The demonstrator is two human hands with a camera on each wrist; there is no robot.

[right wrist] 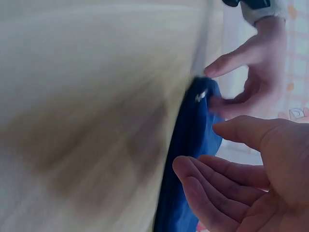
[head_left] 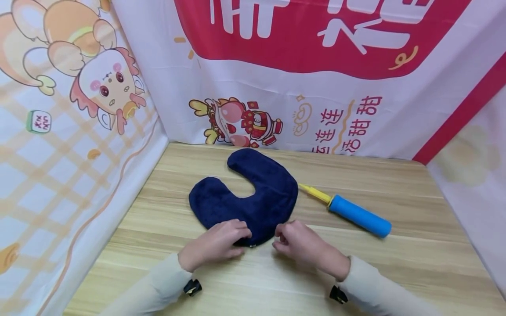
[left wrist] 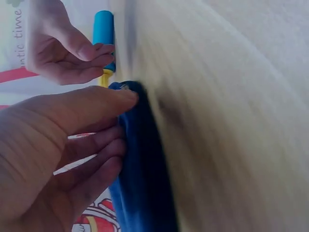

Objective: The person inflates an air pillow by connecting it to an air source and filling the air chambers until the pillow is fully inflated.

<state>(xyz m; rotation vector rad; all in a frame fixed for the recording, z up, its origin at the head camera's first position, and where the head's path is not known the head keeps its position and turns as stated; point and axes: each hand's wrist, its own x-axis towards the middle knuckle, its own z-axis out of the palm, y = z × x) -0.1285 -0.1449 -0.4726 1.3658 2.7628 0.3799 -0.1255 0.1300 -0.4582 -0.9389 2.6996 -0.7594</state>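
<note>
a dark navy, soft-looking u-shaped pillow point(head_left: 272, 197) is laid near the back edge of the table point(head_left: 415, 248), its gap turned toward the back left corner. its near rim is pinched by the left hand point(head_left: 219, 239); the fingers of the right hand point(head_left: 300, 243) are loosely bent, just beside it.

One cushion point(head_left: 272, 193); beside it, one pump point(head_left: 359, 216); on its near side, two grips point(head_left: 219, 241) point(head_left: 302, 245), two sleeves point(head_left: 158, 281) point(head_left: 379, 285), two black fittings point(head_left: 192, 287) point(head_left: 338, 294); under it, one bench point(head_left: 427, 250).

Wood-grain table point(head_left: 427, 254), cartoon cloth point(head_left: 75, 158) at left, lettered backdrop point(head_left: 245, 77) behind, blurry print point(head_left: 468, 153) at right, possibly floral
</note>
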